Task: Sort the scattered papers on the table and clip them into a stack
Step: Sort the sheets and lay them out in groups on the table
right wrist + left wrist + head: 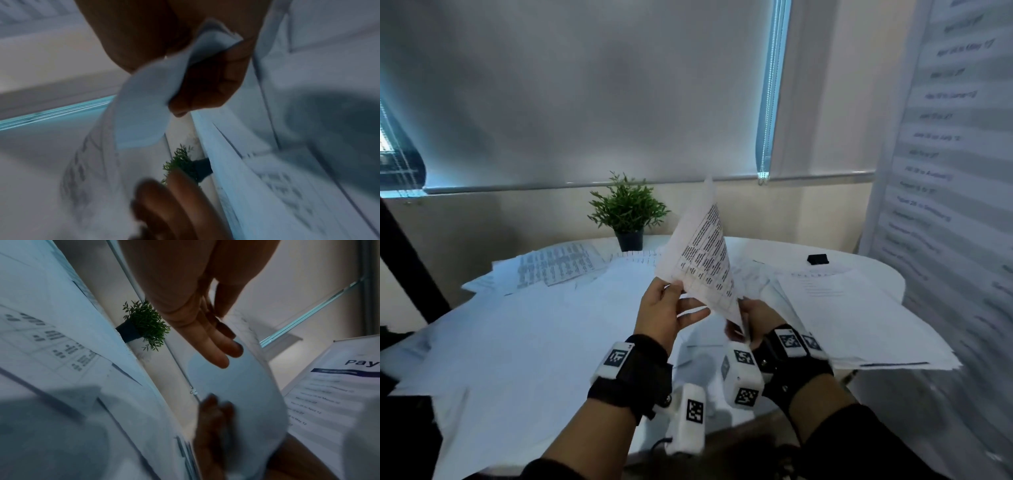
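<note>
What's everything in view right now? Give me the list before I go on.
Printed sheet: one, white with a black table, held upright over the table.
Loose papers: many, white, scattered over the table.
Paper pile: one, white, right side of the table.
Binder clip: one, black, far right of the table.
Potted plant: one, green in a black pot, back of the table.
Table: one, white, round.
Poster: one, white with dated lines, at right.
Roller blind: one, grey, behind.
Left hand: touches the sheet's lower edge.
Right hand: pinches the sheet's bottom corner.
</note>
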`<state>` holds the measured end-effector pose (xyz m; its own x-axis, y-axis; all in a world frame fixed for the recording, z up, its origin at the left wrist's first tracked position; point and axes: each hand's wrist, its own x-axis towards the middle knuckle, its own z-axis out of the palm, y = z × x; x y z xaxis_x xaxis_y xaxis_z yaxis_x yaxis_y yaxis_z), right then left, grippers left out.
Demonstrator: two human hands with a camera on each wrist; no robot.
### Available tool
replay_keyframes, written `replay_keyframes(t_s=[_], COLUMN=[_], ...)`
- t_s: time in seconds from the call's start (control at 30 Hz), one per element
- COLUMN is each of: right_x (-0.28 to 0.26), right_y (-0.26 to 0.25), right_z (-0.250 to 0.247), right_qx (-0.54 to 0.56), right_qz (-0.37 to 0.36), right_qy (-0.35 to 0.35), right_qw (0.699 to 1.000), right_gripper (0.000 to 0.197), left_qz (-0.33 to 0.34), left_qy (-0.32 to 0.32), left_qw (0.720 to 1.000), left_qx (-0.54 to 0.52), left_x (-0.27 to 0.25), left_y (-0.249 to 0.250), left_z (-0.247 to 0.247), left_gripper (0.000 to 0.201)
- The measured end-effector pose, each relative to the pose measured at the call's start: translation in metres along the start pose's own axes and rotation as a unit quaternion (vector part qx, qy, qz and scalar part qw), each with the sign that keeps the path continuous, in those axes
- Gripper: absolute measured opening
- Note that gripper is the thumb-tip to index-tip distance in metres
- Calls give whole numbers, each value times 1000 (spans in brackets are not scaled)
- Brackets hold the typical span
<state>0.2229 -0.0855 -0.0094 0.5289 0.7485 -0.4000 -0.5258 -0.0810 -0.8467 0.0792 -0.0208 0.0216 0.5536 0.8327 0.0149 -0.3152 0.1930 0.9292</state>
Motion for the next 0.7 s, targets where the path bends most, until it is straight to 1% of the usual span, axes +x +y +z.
replay_keyframes(t_s=[0.07, 0.1, 0.13, 0.17, 0.2, 0.23, 0.27, 0.3, 0.33, 0.37, 0.4, 0.43, 0.47, 0.5, 0.53, 0.6, 0.63, 0.7], right_x=[-1, -4, -9, -15, -18, -21, -21, -24, -24, -27, -26, -28, -28, -29, -27, -22, -21, -12], right_y=[-11, -17, -22, -28, -33, -37, -36, -34, -29, -22, -12, -4, 4, 11, 19, 31, 36, 42], right_z=[-12, -20, -27, -35, -45, -56, -66, -72, -77, -79, -82, -82, -82, -80, -80, -81, -82, -89], right_qx=[-104, -128, -150, -183, -221, -261, -289, -308, -327, -339, -337, -337, -333, -328, -324, -326, -336, -363], right_qz=[-95, -134, -166, -200, -232, -251, -260, -263, -261, -260, -258, -257, -253, -243, -228, -204, -200, -206], right_qy=[74, 100, 128, 164, 198, 227, 247, 259, 263, 262, 252, 247, 239, 235, 229, 210, 198, 185], right_qw=[987, 978, 966, 948, 927, 904, 888, 877, 869, 866, 870, 872, 876, 882, 889, 899, 899, 890], right_gripper=[6, 4, 10, 13, 15, 20, 24, 27, 28, 27, 27, 26, 27, 28, 31, 38, 42, 45], left_qz=[-30, -43, -50, -50, -44, -32, -21, -26, -46, -69, -88, -97, -97, -89, -84, -93, -104, -138], left_qy=[6, 14, 27, 46, 69, 85, 78, 41, -13, -65, -105, -123, -122, -106, -81, -33, -23, -21], left_qw=[999, 998, 998, 998, 993, 970, 914, 833, 744, 674, 630, 611, 608, 617, 629, 637, 636, 618], left_qx=[-32, -45, -37, 2, 89, 227, 397, 551, 666, 733, 765, 776, 778, 775, 769, 764, 764, 774], left_x=[-3, -4, -3, -1, 2, 5, 9, 11, 14, 16, 19, 21, 24, 26, 29, 31, 32, 34], left_y=[6, 10, 11, 12, 12, 11, 10, 8, 5, 1, -3, -6, -8, -9, -10, -7, -3, 11], left_z=[-11, -19, -31, -44, -57, -71, -85, -95, -102, -106, -106, -104, -103, -103, -104, -112, -118, -135], left_gripper=[16, 16, 16, 15, 13, 10, 7, 12, 26, 41, 53, 61, 65, 66, 66, 67, 68, 67])
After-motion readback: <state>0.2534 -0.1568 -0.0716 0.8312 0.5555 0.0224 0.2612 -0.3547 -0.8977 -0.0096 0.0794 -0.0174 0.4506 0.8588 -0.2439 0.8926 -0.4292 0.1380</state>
